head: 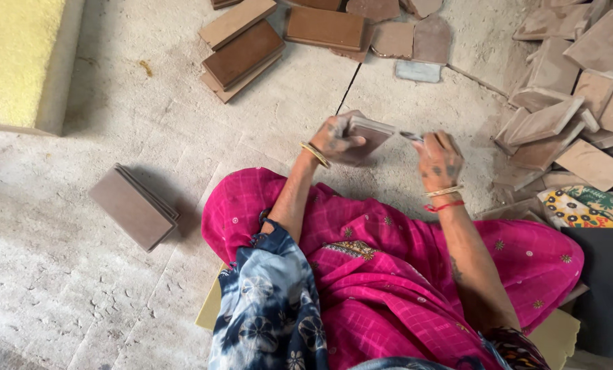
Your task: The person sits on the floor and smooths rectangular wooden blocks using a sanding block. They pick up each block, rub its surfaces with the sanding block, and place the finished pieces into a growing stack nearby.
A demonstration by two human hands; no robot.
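My left hand (335, 137) grips a brown clay tile (371, 134) held above my lap, thumb across its near face. My right hand (439, 159) is closed on a small thin tool (410, 136) whose tip touches the tile's right edge. Both hands are dusty and wear bangles at the wrist. My legs are covered in pink cloth (388, 260) below the hands.
A small stack of brown tiles (133, 206) leans on the floor at my left. More tiles (251, 48) lie ahead, and a loose heap (567, 116) fills the right. A yellow slab (18, 58) sits top left. Patterned cloth (587, 205) lies at right.
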